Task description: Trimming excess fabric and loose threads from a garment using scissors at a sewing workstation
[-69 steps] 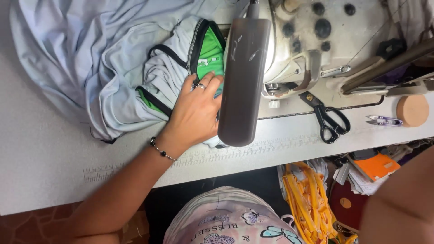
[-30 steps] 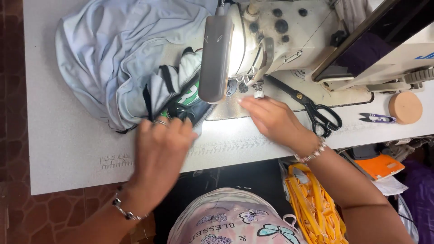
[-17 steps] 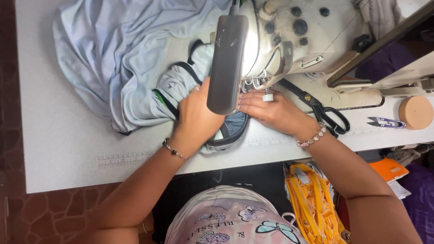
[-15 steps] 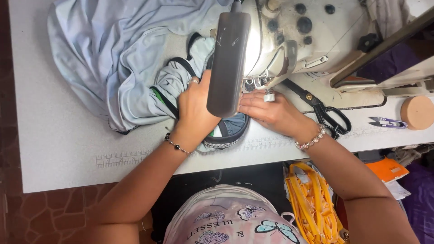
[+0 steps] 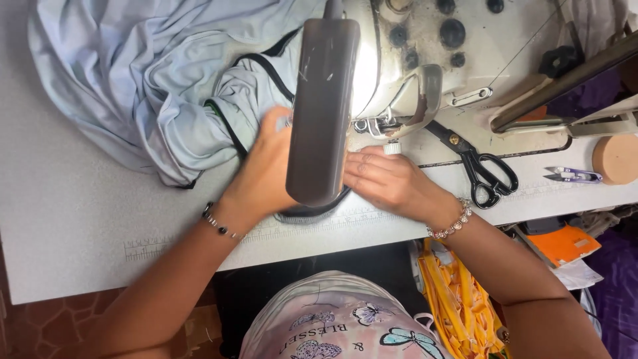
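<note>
A pale blue garment [image 5: 153,86] with black and green trim lies bunched on the white sewing table [image 5: 80,226]. My left hand [image 5: 262,169] presses flat on the cloth just left of the sewing machine's grey lamp housing [image 5: 319,106]. My right hand [image 5: 385,179] lies flat on the cloth under the white sewing machine head [image 5: 425,60], fingers pointing left toward the needle area. The lamp housing hides the cloth between my hands. Both wrists wear beaded bracelets.
Black-handled scissors [image 5: 482,169] lie right of my right hand. A small thread snip [image 5: 571,175] and a round tan disc [image 5: 615,159] sit at the far right. Yellow strips [image 5: 458,299] and orange papers [image 5: 561,242] hang below the table edge.
The right hand came onto the table and joined the left at the machine. Both hands have slid the cloth inward under the machine head; the green trim is now mostly hidden.
</note>
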